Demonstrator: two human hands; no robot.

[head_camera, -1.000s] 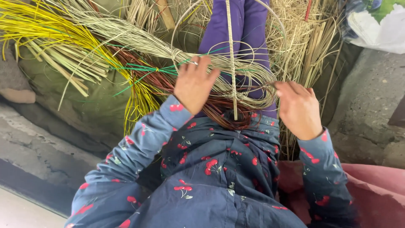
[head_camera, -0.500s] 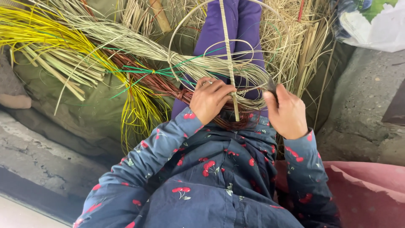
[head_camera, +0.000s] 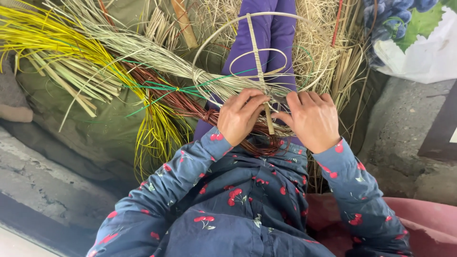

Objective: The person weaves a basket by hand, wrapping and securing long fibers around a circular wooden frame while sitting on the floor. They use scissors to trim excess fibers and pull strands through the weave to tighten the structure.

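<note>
Hoop frame (head_camera: 223,33) of pale cane held over lap, upright stake (head_camera: 257,66) crossing it; only few strands woven at crossing, rim mostly bare. Left hand (head_camera: 242,117) pinching stake base. Right hand (head_camera: 314,121) curled beside it, pressing strands. Yellow straw bundle (head_camera: 52,38) left of frame, unused.

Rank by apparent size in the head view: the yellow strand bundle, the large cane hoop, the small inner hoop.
1. yellow strand bundle, widest spread.
2. large cane hoop, partly hidden.
3. small inner hoop, clearly smallest.
The top two are close.
</note>
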